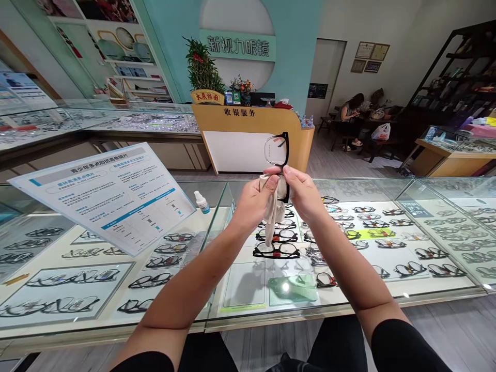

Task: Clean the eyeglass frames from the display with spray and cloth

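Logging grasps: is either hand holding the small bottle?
No, the small bottle stands on the counter, apart from the left hand and right hand.

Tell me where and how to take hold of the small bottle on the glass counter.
Grip the bottle around its lower body, below the white top, probably best coming from the right: it appears upright, its body looks wider than the top, and the printed sheet crowds its left. The left hand is nearest but holds a cloth.

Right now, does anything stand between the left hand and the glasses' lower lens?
Yes: a pale cloth, pinched in the left hand, appears to lie between it and the lower lens of the glasses.
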`<state>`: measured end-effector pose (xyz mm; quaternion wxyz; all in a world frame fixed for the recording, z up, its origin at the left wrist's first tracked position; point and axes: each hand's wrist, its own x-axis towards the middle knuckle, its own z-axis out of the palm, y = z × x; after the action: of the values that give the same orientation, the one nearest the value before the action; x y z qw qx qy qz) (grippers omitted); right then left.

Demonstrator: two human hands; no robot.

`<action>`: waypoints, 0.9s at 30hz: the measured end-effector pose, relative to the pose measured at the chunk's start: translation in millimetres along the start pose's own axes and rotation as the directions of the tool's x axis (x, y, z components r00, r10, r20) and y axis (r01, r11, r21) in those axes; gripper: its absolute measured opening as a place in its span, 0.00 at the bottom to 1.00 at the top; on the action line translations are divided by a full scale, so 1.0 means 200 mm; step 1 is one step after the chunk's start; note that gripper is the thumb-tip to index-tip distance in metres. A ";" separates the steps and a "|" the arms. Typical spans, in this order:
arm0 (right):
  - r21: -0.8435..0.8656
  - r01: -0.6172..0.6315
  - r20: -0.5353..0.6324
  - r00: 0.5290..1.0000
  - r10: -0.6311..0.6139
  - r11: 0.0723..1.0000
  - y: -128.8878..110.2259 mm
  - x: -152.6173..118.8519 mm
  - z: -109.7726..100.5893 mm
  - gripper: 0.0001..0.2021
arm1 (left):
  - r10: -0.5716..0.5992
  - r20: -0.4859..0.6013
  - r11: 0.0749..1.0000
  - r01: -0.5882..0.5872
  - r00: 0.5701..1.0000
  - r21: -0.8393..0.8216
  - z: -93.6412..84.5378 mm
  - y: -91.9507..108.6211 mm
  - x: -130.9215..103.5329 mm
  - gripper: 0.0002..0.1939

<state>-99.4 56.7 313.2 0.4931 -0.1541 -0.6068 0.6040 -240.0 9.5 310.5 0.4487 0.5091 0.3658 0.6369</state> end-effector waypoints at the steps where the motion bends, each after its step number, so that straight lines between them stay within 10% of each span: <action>1: -0.005 -0.004 -0.011 1.000 0.004 1.000 0.00 0.00 0.00 0.29 | 0.006 -0.015 1.000 -0.005 1.000 0.008 0.00 0.00 0.00 0.37; 27: 0.151 -0.048 -0.014 0.999 0.051 0.987 -0.08 -0.01 0.03 0.25 | -0.062 0.103 0.991 0.050 0.993 0.122 0.00 0.01 -0.02 0.29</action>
<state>-96.6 47.2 327.3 0.4935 -0.1369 -0.5512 0.6587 -240.3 5.3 312.0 0.4542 0.5575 0.3929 0.5732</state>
